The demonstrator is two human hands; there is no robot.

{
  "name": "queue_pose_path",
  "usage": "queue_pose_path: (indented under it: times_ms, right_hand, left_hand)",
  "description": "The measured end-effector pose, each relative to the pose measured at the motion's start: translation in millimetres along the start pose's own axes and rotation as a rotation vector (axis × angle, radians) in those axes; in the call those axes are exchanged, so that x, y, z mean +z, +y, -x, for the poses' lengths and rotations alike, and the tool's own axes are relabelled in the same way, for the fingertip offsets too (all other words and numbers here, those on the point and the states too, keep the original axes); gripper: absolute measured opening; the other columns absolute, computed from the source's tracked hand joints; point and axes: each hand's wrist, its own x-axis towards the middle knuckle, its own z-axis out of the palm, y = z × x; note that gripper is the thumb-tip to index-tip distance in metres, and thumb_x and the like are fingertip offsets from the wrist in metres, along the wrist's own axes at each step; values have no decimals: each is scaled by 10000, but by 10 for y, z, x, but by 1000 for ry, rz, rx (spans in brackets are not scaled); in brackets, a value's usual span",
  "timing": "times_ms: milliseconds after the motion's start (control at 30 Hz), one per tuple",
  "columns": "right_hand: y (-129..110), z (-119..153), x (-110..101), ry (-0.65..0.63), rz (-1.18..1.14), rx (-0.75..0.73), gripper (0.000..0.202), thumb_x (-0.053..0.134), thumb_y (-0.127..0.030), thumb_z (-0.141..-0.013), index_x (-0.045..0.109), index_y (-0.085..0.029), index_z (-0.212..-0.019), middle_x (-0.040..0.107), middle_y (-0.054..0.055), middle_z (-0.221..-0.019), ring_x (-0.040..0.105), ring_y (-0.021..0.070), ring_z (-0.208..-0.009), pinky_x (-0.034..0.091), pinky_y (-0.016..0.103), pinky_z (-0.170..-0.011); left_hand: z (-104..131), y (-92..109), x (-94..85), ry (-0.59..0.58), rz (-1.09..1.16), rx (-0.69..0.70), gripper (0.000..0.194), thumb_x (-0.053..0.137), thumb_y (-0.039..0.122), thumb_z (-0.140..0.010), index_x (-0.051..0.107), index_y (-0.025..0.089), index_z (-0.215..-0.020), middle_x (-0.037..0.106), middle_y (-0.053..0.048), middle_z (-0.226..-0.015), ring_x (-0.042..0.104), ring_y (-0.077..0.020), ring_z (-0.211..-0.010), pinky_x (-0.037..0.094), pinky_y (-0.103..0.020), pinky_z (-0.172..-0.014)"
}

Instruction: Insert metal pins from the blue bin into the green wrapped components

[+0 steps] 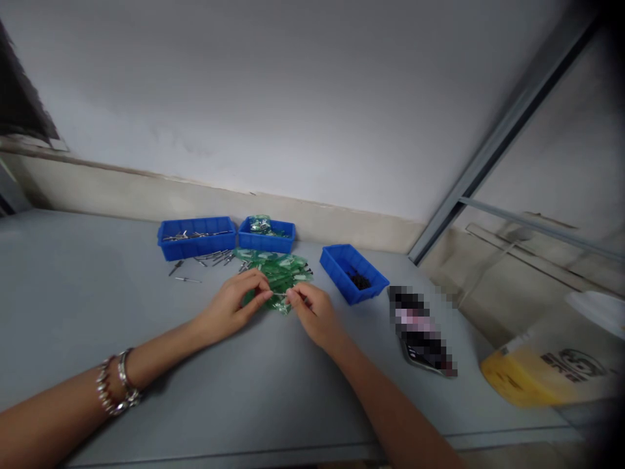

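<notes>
My left hand (239, 301) and my right hand (315, 311) face each other over a pile of green plastic packets (286, 268). Both are closed in a pinch on opposite ends of a thin, pale metal rod (279, 294). Fingertips cover the rod's ends. Left of the pile, several slim metal rods (223, 257) with thicker middles lie loose on the table, one of them (188, 280) apart from the others. Small dark pieces (309, 269) poke out at the packets' right side.
Against the wall stand a blue bin (198, 247) of metal rods and a smaller blue bin (266, 244) with green packets. Another blue bin (351, 273) at right holds small black parts. Beyond it are a blurred-out phone-like object (422, 332) and a plastic cup (537, 371) of yellow drink.
</notes>
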Motion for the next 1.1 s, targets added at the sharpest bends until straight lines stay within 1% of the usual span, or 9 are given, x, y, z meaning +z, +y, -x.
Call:
queue_pose_path:
  times_ms: [100,233,367,567,767,833,933,1000,1100]
  right_hand:
    - [7,2,5,15,-9,-1,257,442,-330,-872,480,-208,-649,499,-12,-630,465,122,-620,356,251,-587]
    - [3,4,15,21,-43,8,192,479,-306,-850,502,-212,-684,519,-16,-647,478,122,-626,368,244,-588]
    - [-1,5,14,20,-73,32,139,509,-291,-834,528,-212,-721,538,-18,-655,491,119,-615,377,238,-577]
    - [5,-1,8,18,18,-1,273,422,-334,-893,516,-208,-670,533,-6,-655,490,123,-639,370,245,-602]
    - [-2,8,2,17,6,11,233,438,-317,-881,477,-210,-678,501,-16,-648,469,118,-630,359,239,-582]
    - [-3,13,3,-6,11,12,223,450,-302,-879,474,-209,-678,497,-19,-649,466,117,-635,355,238,-583]
    - [-2,17,11,-86,45,-7,224,478,-267,-867,465,-206,-651,481,-22,-647,457,115,-639,347,242,-593]
    - [-4,15,10,-115,65,-23,240,483,-259,-866,457,-204,-633,472,-22,-644,451,113,-633,343,245,-593]
    - [-18,7,-13,-61,69,-19,247,454,-278,-887,471,-207,-652,493,-15,-653,459,118,-642,344,247,-587]
  left_hand:
    - [-3,-5,-9,-24,-8,-19,315,408,350,-946,559,165,-740,571,-33,-778,533,-153,-746,439,-280,-708]
    - [-8,-20,-13,-73,-1,-30,409,360,380,-962,579,161,-694,574,-41,-775,540,-155,-740,443,-282,-708]
    - [0,-18,-8,-63,12,-29,389,380,374,-957,569,163,-691,583,-40,-789,544,-157,-751,441,-276,-711]
    - [13,-8,-11,-17,44,-11,302,420,324,-948,553,161,-732,561,-32,-797,531,-152,-766,431,-271,-725]
    - [14,-15,-3,-32,38,-14,280,426,309,-944,540,161,-735,536,-25,-786,514,-150,-753,420,-278,-712]
    - [17,-13,-8,-25,29,-21,278,422,313,-944,538,163,-740,534,-25,-787,512,-153,-756,420,-284,-716]
    - [18,-16,-19,-15,21,-29,278,413,323,-947,539,164,-757,540,-28,-802,515,-159,-772,425,-292,-728]
    - [14,-25,-22,-27,15,-32,287,404,333,-950,536,166,-757,543,-30,-801,518,-162,-777,428,-295,-731]
    - [9,-35,-16,-75,-1,-28,307,398,346,-950,535,168,-740,555,-36,-805,523,-164,-775,433,-295,-728]
